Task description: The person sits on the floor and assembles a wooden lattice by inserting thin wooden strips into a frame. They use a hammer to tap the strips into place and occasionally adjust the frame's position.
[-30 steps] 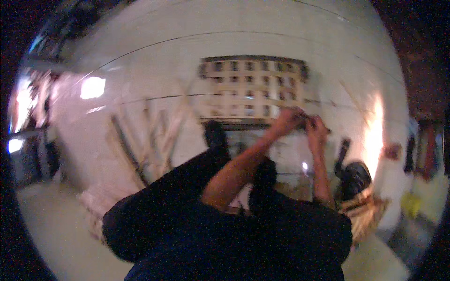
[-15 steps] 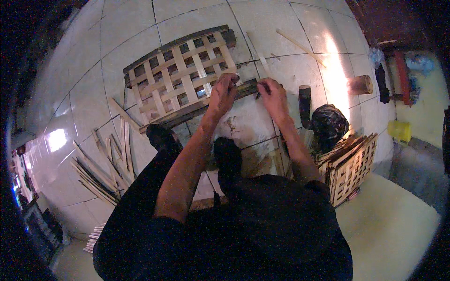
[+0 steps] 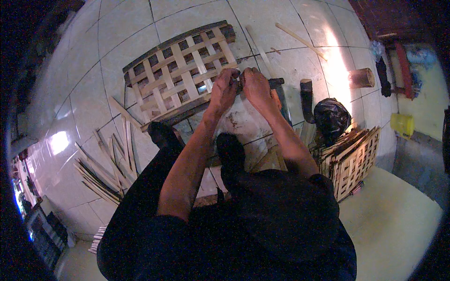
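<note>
A woven lattice of pale flat strips lies on the tiled floor in front of me, between a dark wooden bar along its far side and another bar along its near side. My left hand is closed at the near right corner of the lattice, its fingertips bent inward. Close beside it, my right hand is closed too, knuckles up. Whatever the fingers pinch is hidden. A short dark end of something shows just right of my right hand.
Loose strips lie to the left. On the right are a dark cylindrical piece, a black plastic bundle, a stack of finished lattices and a wooden block. A yellow container stands farther right.
My right hand has moved left and slightly up, now close against my left hand. My left hand has stayed near the corner. The lattice lies in nearly the same place.
</note>
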The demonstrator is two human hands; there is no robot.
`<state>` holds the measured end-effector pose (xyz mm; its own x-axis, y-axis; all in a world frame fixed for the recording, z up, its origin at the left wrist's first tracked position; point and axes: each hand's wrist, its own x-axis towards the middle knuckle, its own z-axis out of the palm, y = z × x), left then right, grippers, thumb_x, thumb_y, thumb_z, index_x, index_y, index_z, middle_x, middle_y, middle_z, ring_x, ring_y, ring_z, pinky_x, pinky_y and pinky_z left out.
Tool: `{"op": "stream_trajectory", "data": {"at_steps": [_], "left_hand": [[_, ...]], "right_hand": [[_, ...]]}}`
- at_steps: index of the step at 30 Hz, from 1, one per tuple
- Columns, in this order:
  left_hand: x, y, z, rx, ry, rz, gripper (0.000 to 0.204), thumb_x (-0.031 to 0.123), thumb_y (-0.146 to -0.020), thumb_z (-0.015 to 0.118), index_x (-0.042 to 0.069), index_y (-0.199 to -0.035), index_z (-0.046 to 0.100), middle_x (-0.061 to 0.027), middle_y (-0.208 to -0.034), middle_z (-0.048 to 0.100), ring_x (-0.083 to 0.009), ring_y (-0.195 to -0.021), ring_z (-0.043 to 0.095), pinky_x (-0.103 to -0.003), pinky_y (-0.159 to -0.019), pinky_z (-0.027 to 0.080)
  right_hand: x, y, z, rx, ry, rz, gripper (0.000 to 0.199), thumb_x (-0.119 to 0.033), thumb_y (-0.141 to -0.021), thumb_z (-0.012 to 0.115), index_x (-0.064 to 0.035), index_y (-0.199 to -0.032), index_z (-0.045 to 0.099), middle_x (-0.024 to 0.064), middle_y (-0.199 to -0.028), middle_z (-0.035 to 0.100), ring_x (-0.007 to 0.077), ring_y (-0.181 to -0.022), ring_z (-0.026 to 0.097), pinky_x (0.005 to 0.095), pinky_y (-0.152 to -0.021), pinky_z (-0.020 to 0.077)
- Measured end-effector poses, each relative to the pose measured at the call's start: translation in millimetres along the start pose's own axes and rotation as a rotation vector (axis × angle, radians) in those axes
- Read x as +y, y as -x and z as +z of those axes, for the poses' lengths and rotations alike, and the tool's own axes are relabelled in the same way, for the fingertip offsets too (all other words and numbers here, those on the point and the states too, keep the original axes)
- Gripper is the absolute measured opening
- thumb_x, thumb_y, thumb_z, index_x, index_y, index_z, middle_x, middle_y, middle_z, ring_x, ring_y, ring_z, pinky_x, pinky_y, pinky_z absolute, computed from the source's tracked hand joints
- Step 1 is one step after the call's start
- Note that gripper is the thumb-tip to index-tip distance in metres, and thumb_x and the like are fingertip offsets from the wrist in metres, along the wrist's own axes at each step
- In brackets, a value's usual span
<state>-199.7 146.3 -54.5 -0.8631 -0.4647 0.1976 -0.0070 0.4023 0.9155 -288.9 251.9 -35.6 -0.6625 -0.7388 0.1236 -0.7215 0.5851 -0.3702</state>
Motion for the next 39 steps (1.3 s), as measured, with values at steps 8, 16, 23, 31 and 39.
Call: {"op": "stream_trajectory", "data": {"at_steps": [8, 16, 23, 31, 39], "left_hand": [[3, 4, 0, 0.023, 0.004, -0.034, 0.027, 0.004, -0.076, 0.063, 0.003, -0.103, 0.058, -0.0155, -0.096, 0.064, -0.0313, -0.089, 0.063, -0.038, -0.079, 0.05], [17, -3, -3, -0.064, 0.089, -0.09, 0.022, 0.012, -0.08, 0.065, 0.003, -0.1, 0.061, -0.014, -0.091, 0.066, -0.0243, -0.083, 0.065, -0.034, -0.076, 0.05], [-16, 0, -2, -0.122, 0.145, -0.191, 0.021, 0.009, -0.082, 0.065, 0.001, -0.102, 0.063, -0.0127, -0.091, 0.068, -0.02, -0.081, 0.065, -0.032, -0.075, 0.051], [9, -3, -3, -0.039, 0.048, -0.174, 0.016, 0.01, -0.08, 0.068, 0.003, -0.094, 0.068, -0.012, -0.088, 0.069, -0.0189, -0.076, 0.065, -0.03, -0.072, 0.05], [-1, 0, 0, -0.012, 0.002, -0.034, 0.015, 0.013, -0.076, 0.071, 0.005, -0.088, 0.069, -0.0105, -0.087, 0.066, -0.0249, -0.081, 0.064, -0.032, -0.076, 0.049]], "right_hand": [[11, -1, -23, 0.015, -0.419, 0.358, 0.022, -0.02, -0.088, 0.06, -0.0016, -0.099, 0.064, 0.0183, -0.09, 0.067, 0.0308, -0.086, 0.066, 0.0383, -0.076, 0.05], [-10, 7, -29, 0.063, -0.459, 0.299, 0.022, -0.022, -0.087, 0.061, -0.0015, -0.097, 0.065, 0.0184, -0.091, 0.067, 0.0327, -0.087, 0.066, 0.0392, -0.077, 0.0506], [-9, 11, -27, 0.021, -0.482, 0.191, 0.023, -0.021, -0.088, 0.061, -0.0006, -0.099, 0.063, 0.0176, -0.091, 0.067, 0.0323, -0.084, 0.065, 0.0391, -0.075, 0.0506], [66, 99, -47, 0.206, 0.001, 0.145, 0.031, -0.026, -0.089, 0.061, -0.003, -0.11, 0.06, 0.0164, -0.097, 0.063, 0.0328, -0.089, 0.06, 0.0405, -0.079, 0.0471], [78, 141, -30, 0.005, 0.11, 0.324, 0.041, -0.026, -0.085, 0.064, -0.0043, -0.117, 0.051, 0.0185, -0.097, 0.059, 0.0381, -0.09, 0.058, 0.045, -0.08, 0.0457]]}}
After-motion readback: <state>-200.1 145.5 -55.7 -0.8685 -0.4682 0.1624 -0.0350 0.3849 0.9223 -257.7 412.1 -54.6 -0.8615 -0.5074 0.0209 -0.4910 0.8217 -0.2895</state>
